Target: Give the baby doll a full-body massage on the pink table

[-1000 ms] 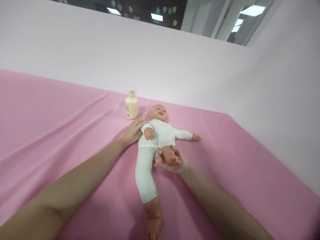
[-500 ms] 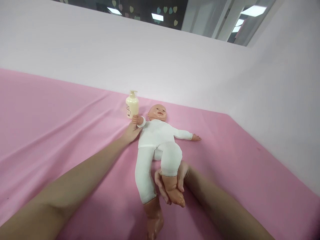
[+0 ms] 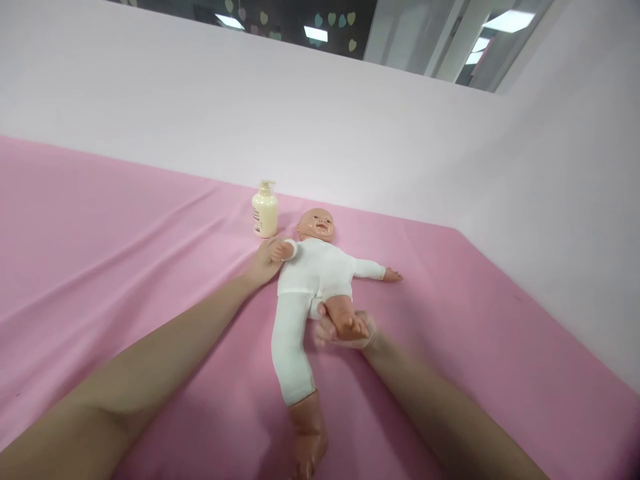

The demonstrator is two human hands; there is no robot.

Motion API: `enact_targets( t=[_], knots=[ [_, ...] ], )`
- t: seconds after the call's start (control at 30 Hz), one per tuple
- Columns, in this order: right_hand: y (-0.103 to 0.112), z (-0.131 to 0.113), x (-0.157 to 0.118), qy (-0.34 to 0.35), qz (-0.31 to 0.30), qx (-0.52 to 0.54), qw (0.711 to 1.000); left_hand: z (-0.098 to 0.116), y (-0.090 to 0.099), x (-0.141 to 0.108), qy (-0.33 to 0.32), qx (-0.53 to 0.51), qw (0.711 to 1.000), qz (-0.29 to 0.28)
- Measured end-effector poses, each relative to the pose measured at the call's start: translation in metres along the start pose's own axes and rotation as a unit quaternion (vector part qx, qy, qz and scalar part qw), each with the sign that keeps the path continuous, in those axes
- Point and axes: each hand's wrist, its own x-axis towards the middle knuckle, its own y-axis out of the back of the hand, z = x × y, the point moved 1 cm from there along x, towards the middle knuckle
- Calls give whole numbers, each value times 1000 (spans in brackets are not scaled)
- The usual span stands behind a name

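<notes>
A baby doll (image 3: 320,267) in a white top and white leggings lies on its back, head toward the wall. My left hand (image 3: 265,261) is closed on the doll's arm at the left of the picture, near its bare wrist; part of my fingers is hidden behind it. My right hand (image 3: 350,330), a little blurred, is wrapped round the lower part of the doll's leg on the right. That leg is raised and bent, its foot pointing at me. The other leg lies stretched out toward me, and the far arm rests out to the right.
A cream pump bottle (image 3: 265,210) stands upright beyond my left hand, left of the doll's head. Under everything is a wrinkled pink sheet (image 3: 125,247). White walls (image 3: 225,107) rise at the back and right, with a window (image 3: 300,23) at the top.
My right hand has pushed the doll's leg up toward its belly, so the knee is bent more. My left hand has brought the doll's arm slightly right and down, away from the bottle.
</notes>
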Motion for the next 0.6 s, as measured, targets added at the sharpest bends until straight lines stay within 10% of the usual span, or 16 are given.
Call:
enact_targets(
  t=[0.33,0.5,0.6],
  knots=[
    [-10,-2,4,75,94,18,993,4,1,-1,-45,66,995,-51],
    [-2,0,2,-38,-67,-21,997,7,2,0,-18,10,1000,-13],
    [-4,1,6,-195,-219,-87,952,0,1,1,59,-42,997,32]
  ],
)
